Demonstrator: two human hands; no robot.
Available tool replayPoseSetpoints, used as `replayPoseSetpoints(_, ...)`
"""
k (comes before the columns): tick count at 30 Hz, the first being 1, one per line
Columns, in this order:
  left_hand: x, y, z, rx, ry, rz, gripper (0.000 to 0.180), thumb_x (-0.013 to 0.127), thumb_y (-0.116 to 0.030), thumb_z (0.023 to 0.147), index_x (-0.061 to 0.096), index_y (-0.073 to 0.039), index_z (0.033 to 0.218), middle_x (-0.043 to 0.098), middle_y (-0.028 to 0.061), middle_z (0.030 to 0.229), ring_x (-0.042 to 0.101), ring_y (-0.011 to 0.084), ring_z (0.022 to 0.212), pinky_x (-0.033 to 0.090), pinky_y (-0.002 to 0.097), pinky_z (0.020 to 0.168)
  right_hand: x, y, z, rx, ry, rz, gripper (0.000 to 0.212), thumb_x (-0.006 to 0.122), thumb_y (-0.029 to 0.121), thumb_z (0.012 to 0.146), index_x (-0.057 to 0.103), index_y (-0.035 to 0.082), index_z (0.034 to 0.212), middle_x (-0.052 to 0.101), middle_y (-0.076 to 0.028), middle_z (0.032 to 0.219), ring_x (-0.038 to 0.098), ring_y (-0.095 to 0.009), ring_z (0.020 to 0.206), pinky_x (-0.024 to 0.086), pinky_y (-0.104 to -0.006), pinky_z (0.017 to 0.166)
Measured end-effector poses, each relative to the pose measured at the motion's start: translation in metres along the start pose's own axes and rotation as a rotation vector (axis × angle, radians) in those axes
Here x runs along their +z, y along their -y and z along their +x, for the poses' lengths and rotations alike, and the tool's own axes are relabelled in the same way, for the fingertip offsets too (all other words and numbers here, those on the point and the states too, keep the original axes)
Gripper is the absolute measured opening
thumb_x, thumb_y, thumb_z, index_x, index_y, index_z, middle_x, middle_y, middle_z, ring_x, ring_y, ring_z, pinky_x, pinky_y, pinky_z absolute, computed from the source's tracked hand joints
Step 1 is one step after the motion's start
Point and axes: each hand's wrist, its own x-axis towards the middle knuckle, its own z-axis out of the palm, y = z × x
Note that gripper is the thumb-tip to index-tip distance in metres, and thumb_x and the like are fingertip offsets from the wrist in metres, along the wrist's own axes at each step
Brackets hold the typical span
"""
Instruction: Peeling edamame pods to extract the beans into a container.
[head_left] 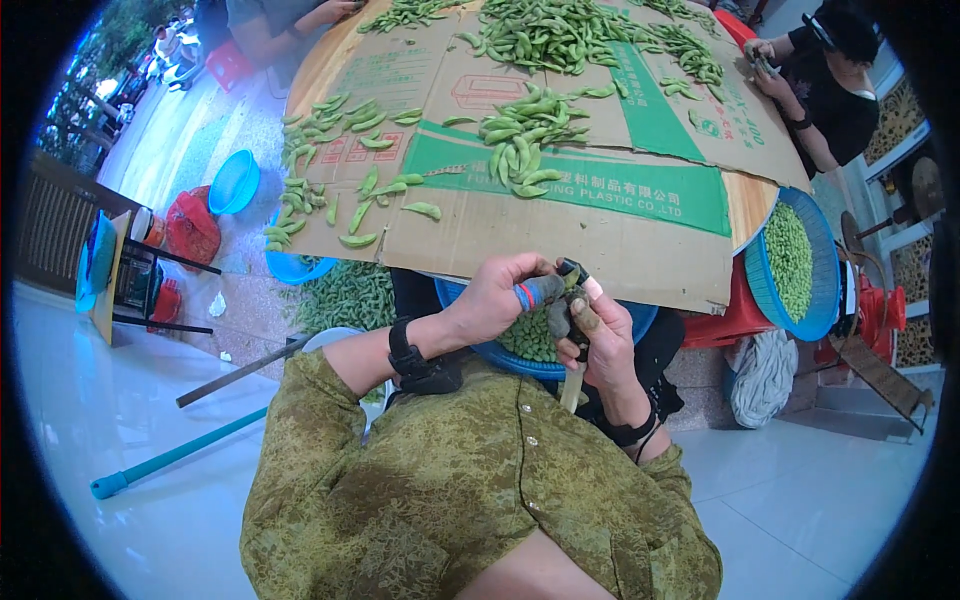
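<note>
My left hand and my right hand meet just off the near edge of the table, fingers closed in pinches. Dark coverings with a blue and red band sit on left-hand fingers; a pale wrap is on a right fingertip. What lies between the fingertips is too small and hidden to make out. Below them stands a blue basket holding shelled green beans. Ahead, green bean pods lie heaped and scattered on flattened cardboard over the wooden table.
Another blue basket of shelled beans stands at the right by a red stool. A person works at far right; another's arm shows at far left. Green husks, a blue basin and a teal pole lie left.
</note>
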Motion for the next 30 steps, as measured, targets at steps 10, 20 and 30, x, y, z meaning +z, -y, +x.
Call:
replayPoseSetpoints(10,0.001,-0.003,-0.001,0.028,0.024,0.011,0.016,0.057,-0.009,0.092,0.059,0.003,0.103,0.062,0.0017,0.092,0.055,0.0073,0.087,0.047,0.0255,0.079,0.002,-0.005,-0.002,-0.082,-0.058,-0.138,0.037,0.048,0.010,0.096,0.046,0.001,0.133,0.052,0.000,0.077,0.037,-0.005,0.046,0.032,-0.0199,0.039)
replayPoseSetpoints(20,-0.006,0.001,0.005,-0.320,0.120,-0.506,0.010,0.056,-0.013,0.092,0.060,-0.004,0.095,0.053,-0.0007,0.071,0.044,0.0026,0.055,0.029,0.0169,0.042,-0.016,-0.012,0.006,-0.161,-0.020,-0.315,0.040,0.050,-0.002,0.091,0.049,0.000,0.131,0.053,0.001,0.071,0.044,-0.004,0.049,0.034,-0.0204,0.043)
replayPoseSetpoints(30,0.003,-0.008,0.002,-0.137,0.015,-0.077,0.016,0.062,-0.011,0.089,0.057,-0.002,0.101,0.058,0.0022,0.077,0.049,0.0061,0.058,0.036,0.0228,0.044,-0.022,-0.020,0.005,-0.266,-0.068,-0.488,0.032,0.053,0.004,0.092,0.054,-0.002,0.123,0.054,-0.001,0.070,0.046,-0.007,0.048,0.035,-0.0207,0.043)
